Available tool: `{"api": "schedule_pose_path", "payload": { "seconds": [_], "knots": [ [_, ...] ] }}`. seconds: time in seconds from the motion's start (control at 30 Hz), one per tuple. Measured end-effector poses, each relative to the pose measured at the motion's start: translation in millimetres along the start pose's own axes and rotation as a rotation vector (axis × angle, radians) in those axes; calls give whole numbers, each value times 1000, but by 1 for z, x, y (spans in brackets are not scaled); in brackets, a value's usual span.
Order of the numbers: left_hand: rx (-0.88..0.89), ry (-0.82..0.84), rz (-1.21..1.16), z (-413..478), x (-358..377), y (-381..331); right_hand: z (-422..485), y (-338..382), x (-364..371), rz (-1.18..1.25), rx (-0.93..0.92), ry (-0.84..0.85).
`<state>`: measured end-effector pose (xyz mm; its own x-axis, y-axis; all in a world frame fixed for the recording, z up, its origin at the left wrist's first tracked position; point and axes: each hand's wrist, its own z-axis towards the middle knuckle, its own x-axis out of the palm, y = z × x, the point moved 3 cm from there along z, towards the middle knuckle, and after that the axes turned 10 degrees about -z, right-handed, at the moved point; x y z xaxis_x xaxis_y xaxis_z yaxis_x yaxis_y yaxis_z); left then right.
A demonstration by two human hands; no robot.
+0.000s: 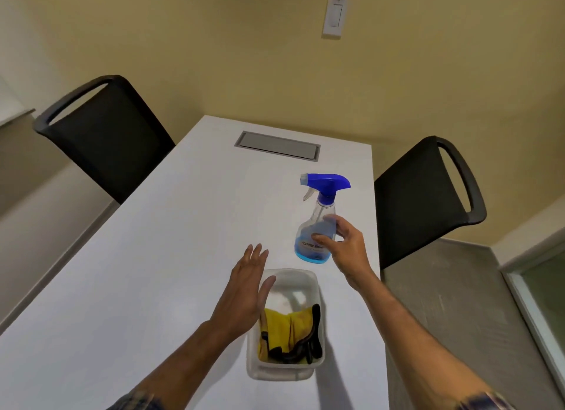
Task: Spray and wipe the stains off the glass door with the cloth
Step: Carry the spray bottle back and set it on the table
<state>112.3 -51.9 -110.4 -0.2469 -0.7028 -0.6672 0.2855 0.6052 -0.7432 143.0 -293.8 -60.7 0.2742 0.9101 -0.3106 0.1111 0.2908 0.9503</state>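
Count, bottles: one spray bottle [318,226], clear body, blue liquid low inside, blue trigger head.
Count, cloths: one yellow cloth [281,330] with dark edging, bunched up; whether a second piece lies under it cannot be told.
Count, tubs: one clear plastic tub [287,373], rectangular, holding the cloth.
Count, chairs: two black chairs, one at the left [101,131], one at the right [428,195], either side of the surface.
Count, hands: two, both bare, plaid cuffs at the bottom edge.
Surface: white surface [153,257], with one grey hatch [276,145] set flush near its far end.
Bottle position: right half of the surface, just beyond the tub's far end, near the right edge.
Bottle axis: long axis roughly upright, leaning a little in this wide view; nozzle points left, trigger hangs on the same left side.
Right hand [345,244]: grip clamped on the bottle's lower body, thumb on the front over the label, fingers round the right side.
Left hand [247,287]: grip apart, palm flat, fingers straight and pointing away, over the tub's left rim; holds nothing.
Cloth position: near end of the tub, far end of the tub bare.
Wall: one white switch plate [334,15] on the yellow wall.
Glass: a framed pane [544,287] at the right edge.
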Motion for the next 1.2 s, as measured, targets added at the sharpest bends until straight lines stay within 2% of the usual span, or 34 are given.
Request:
{"api": "schedule_pose_path", "payload": {
  "seconds": [0.5, 1.2],
  "knots": [
    [-99, 101, -26, 13, 33, 48, 48, -69, 53, 54, 112, 47],
    [-135, 214, -23, 10, 49, 70, 63, -91, 73, 24, 167, 91]
  ]
}}
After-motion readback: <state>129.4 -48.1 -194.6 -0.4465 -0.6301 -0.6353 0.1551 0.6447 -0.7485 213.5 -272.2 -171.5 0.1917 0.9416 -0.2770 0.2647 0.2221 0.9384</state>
